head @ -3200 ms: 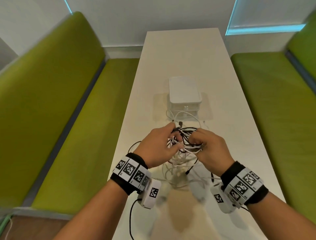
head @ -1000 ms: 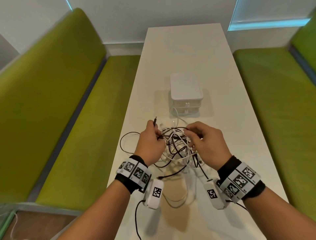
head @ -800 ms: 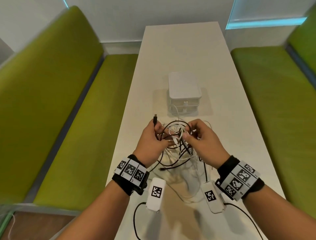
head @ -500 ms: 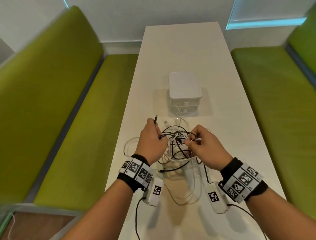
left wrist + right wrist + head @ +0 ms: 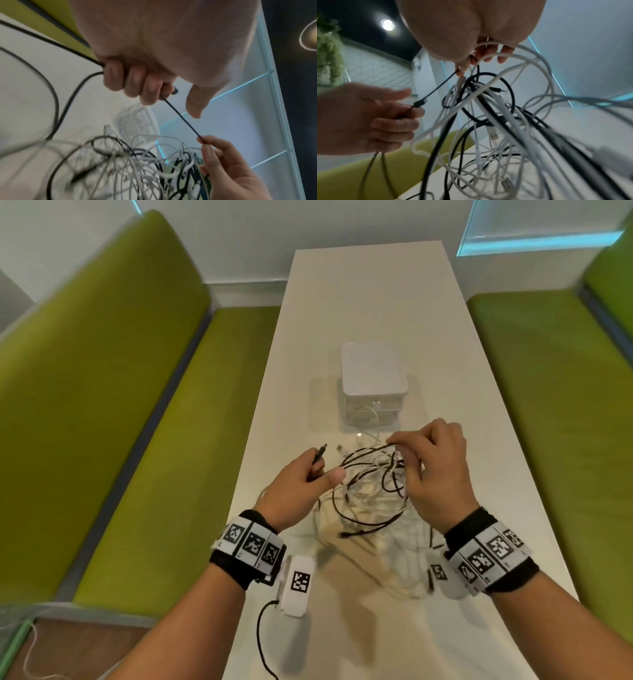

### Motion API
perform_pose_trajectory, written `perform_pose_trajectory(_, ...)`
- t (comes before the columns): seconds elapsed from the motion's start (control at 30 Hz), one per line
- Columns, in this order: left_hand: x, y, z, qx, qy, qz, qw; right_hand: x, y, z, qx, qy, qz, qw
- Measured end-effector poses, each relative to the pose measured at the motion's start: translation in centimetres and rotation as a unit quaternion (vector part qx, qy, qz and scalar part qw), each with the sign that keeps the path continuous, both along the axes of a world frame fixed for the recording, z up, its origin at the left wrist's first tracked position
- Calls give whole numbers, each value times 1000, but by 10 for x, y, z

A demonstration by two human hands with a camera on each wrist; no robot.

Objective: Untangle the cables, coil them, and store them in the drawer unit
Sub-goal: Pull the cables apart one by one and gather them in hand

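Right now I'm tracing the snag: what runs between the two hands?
In the left wrist view, a taut black cable spans from the left hand to the right hand, above the tangle.

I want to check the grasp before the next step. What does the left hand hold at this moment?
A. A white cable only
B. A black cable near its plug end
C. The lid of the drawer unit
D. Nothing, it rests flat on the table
B: the left hand curls its fingers round a black cable, whose plug sticks out above the fist.

Left hand (image 5: 301, 481) fisted with curled fingers (image 5: 133, 83), right hand (image 5: 435, 470) pinching, both raised apart.
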State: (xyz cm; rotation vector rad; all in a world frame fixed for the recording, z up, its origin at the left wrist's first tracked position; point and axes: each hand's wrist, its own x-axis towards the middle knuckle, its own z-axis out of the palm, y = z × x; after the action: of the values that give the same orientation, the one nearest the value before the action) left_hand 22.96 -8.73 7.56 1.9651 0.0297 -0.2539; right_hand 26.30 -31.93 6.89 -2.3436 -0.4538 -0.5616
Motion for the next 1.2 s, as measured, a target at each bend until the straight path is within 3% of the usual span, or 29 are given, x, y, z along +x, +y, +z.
perform_pose_trajectory(0.07,0,4,8,19,-41,4,999,5,-5,2,4,13,48,999)
perform_pose_trajectory(0.17,8,19,8,237,-117,-2,964,6,-13,-2,-11,172,110,979)
perform_pose_trajectory(0.23,12,23,3,364,-102,-41,925,3,-15,-12,-58,246,90,963)
perform_pose_trajectory(0.3,12,19,-1,418,-59,-54,905,0,-12,-20,-58,271,77,958)
perform_pose_trajectory(0.37,10,10,0,386,-75,-56,918,-3,-5,-21,-78,270,91,955)
perform_pose_trajectory(0.47,0,-18,7,258,-92,-108,956,-3,9,-16,-128,259,113,951)
perform_pose_trajectory(0.57,-2,-41,5,231,-44,-156,959,-5,18,-9,-42,232,118,965)
perform_pose_trajectory(0.63,1,-41,5,189,-55,-141,970,-4,15,-6,30,230,105,967)
perform_pose_trajectory(0.7,4,-36,12,172,-87,-135,972,-2,6,-5,56,284,106,951)
perform_pose_trajectory(0.83,2,-28,32,172,-164,-108,965,-2,-11,-7,-37,345,186,919)
perform_pose_trajectory(0.97,-2,-22,42,-32,-109,-122,986,3,-17,-7,-64,306,196,930)
perform_pose_trajectory(1.03,-4,-17,43,-87,-79,-130,985,10,-21,-3,-86,293,164,938)
perform_pose_trajectory(1.1,-4,-11,43,-66,-59,-116,989,14,-25,2,-66,286,134,946)
perform_pose_trajectory(1.2,0,-3,37,78,-10,-71,994,15,-26,9,39,255,95,962)
